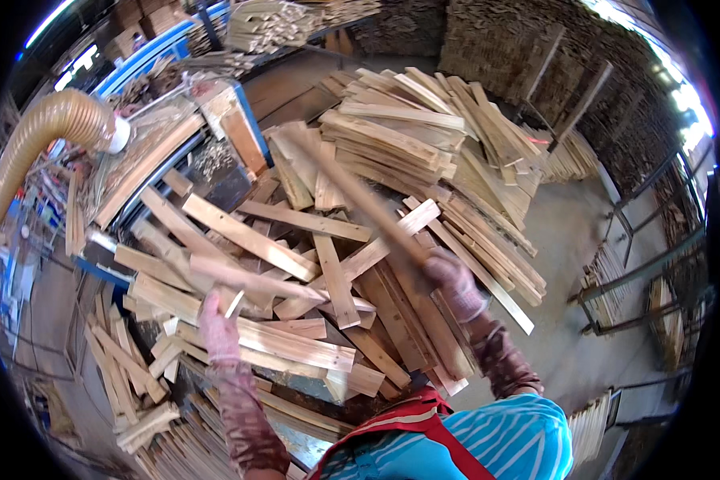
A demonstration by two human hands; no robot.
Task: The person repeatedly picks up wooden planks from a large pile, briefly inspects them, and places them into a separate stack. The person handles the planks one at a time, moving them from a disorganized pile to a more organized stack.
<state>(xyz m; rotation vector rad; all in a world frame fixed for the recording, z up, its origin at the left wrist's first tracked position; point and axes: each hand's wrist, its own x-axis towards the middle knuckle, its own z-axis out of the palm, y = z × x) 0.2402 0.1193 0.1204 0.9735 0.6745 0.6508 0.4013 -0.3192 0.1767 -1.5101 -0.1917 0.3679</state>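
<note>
My right hand [454,286], in a pale glove, grips one end of a long wooden board [352,192]. That board is smeared by motion and slants up and away to the left over the heap. My left hand [218,330], also gloved, closes at the near edge of another wooden board [268,282], which is slightly blurred and lies across the pile; part of the fingers is hidden. Between and beyond both hands spreads a loose heap of planks [252,240] lying at many angles. Several longer boards [396,316] run side by side just left of my right hand.
Stacked boards [388,144] rise at the far side. A ribbed tan hose [52,120] joins a machine [148,152] at the far left. Metal racks [640,264] stand on the right, beyond the concrete floor [564,232]. More sticks [192,440] lie by my left forearm.
</note>
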